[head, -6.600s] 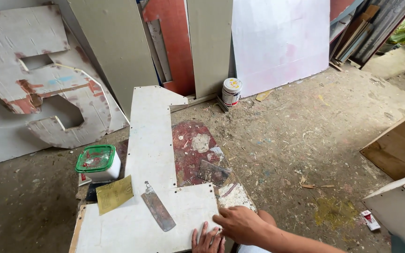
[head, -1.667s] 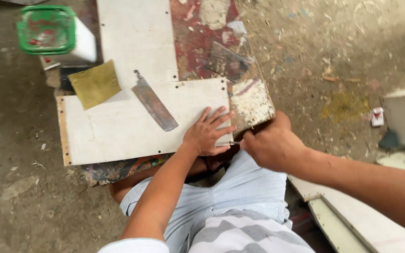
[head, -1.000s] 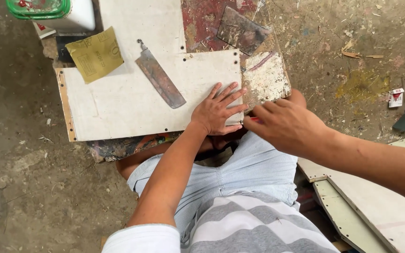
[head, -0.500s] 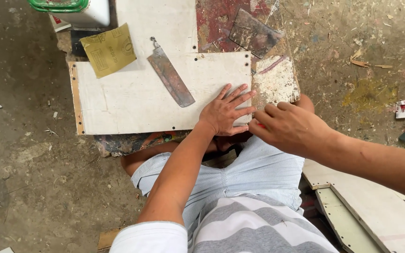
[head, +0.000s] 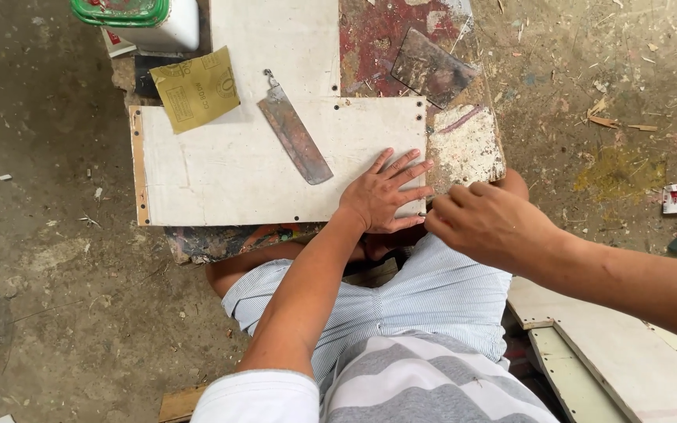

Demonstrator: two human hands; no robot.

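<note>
On the bench, my left hand (head: 381,196) lies flat and spread on the white board (head: 276,164), right hand (head: 487,227) pinched closed at its right edge, contents unclear; board could slide if pressure slackens.

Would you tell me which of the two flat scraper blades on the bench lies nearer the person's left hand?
The long narrow blade lying diagonally on the white board, its tip close to the left hand. The squarer dark blade lies farther up, on the red-stained surface.

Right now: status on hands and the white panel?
Left hand flat on the white panel, fingers spread. Right hand bunched at the panel's near right corner. Putty knife and sandpaper sheet lie on the panel, apart from both hands.
</note>
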